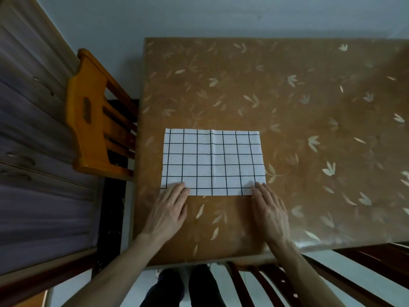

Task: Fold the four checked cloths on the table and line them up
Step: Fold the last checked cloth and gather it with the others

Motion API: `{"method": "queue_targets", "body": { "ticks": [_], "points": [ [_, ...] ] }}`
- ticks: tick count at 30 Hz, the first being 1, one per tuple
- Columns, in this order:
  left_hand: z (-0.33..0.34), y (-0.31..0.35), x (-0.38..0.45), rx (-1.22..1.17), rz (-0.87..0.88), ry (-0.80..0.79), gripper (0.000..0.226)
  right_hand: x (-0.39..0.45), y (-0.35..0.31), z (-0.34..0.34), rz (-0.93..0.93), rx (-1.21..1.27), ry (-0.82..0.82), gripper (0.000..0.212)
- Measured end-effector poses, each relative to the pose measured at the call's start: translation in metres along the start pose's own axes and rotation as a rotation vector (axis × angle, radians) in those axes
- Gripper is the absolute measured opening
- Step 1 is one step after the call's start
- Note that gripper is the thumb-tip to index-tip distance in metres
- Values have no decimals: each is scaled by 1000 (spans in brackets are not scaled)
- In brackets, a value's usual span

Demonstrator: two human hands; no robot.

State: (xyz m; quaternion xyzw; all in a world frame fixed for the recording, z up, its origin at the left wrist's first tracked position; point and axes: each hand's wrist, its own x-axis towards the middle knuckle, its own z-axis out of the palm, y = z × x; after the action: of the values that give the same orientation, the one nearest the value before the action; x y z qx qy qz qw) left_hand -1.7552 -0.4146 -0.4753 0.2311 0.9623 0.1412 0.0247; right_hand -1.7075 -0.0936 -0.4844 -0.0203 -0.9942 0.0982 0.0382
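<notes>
At the near edge of the checked cloth (213,161), straight fingers of the left hand (167,212) and right hand (269,210) press its corners to the table (309,120), gripping nothing; uneven lifting could skew the fold.

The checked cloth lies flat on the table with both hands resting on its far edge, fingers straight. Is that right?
Not quite. In the head view the left hand and right hand rest on the near edge of the checked cloth, at its two near corners, not the far edge. The cloth does lie flat on the table, fingers straight.
</notes>
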Motion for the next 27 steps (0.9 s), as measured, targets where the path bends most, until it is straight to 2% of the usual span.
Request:
{"method": "queue_targets", "body": {
  "ticks": [2, 6, 8, 11, 18, 27],
  "points": [
    [4, 11, -3, -13, -3, -17, 54, -1, -24, 1, -78, 55, -28, 52],
    [18, 32, -4, -24, -3, -100, 63, 1, -83, 12, -365, 92, -190, 63],
    [26, 32, -6, 14, -30, -169, 68, -1, -96, 22, -385, 102, -253, 69],
    [31, 27, -7, 84, -43, -233, 70, -3, -94, 31, -348, 112, -313, 75],
    [23, 22, -7, 113, -38, -253, 68, -4, -71, 22, -317, 49, -332, 75],
    [24, 22, -8, 125, -52, -244, 70, -15, -10, 2, 11, -13, -316, 75]
  ]
}}
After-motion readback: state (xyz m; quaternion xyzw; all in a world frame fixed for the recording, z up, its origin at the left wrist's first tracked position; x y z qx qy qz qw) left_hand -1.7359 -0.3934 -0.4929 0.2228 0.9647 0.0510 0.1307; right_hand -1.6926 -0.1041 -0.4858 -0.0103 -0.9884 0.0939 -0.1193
